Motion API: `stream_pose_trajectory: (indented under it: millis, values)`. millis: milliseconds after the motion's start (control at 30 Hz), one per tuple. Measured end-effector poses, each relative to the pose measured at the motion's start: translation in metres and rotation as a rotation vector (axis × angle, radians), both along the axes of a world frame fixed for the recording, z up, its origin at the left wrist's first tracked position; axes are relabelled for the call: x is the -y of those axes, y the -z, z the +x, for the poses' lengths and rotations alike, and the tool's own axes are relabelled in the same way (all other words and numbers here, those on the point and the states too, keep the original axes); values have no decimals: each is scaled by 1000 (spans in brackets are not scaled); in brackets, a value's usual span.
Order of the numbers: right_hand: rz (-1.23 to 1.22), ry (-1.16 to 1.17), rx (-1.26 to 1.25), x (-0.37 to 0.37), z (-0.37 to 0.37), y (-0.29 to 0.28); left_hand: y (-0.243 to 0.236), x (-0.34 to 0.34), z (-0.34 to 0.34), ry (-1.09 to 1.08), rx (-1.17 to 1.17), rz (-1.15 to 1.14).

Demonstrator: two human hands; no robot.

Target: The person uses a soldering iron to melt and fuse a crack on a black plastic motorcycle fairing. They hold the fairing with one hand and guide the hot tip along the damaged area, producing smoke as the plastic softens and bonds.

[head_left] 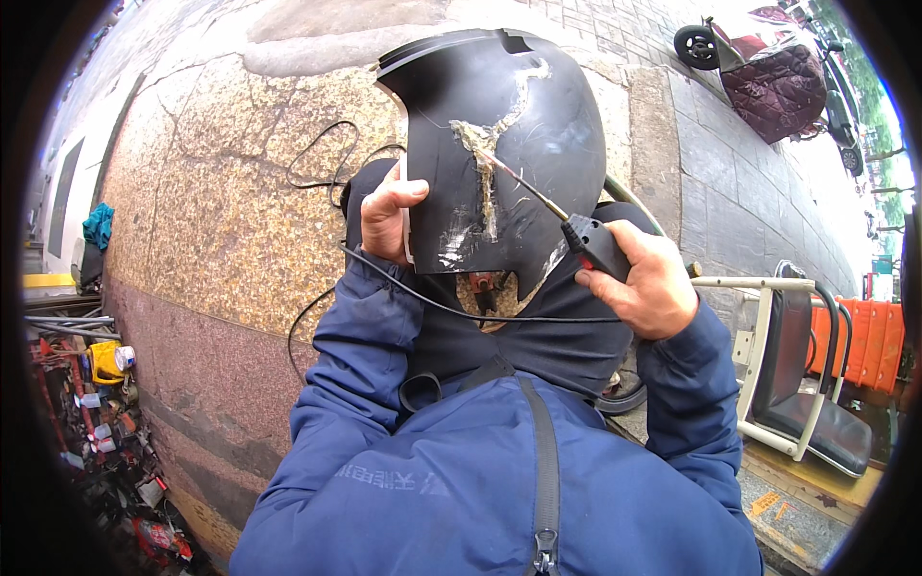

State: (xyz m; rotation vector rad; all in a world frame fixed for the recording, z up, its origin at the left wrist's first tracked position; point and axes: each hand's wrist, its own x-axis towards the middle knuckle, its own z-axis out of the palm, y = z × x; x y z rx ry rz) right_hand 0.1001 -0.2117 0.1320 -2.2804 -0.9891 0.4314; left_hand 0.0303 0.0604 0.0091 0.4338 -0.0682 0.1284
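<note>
I have the black panel [562, 130] over the knees [365, 187], its left edge pinched in the left hand [389, 213], thumb in front. My right hand [648, 278] closes round the soldering iron [594, 244], tip at the rough seam [477, 139]. The panel looks light, stiff and slippery, probably weak along that seam; I'd hold its edges.

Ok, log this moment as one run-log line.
left hand: grips panel edge | right hand: holds iron, tip at rough seam | panel: black, scuffed | cable: crosses left sleeve
</note>
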Motion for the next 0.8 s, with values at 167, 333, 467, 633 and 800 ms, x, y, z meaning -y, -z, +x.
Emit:
stream_pose_trajectory:
  millis: [167,333,467,633,800]
  values:
    - [-9,-28,-18,1,2,3,-3,-1,0,25,26,-7]
    - [-12,-22,1,1,0,2,-3,1,0,-13,-26,8]
    - [-4,-8,-11,-4,-4,5,-2,-1,1,-9,-2,-31]
    - [10,37,3,-3,0,1,3,-1,1,-23,12,-17]
    - [-17,8,77,-8,3,-3,5,-3,1,-12,28,-7]
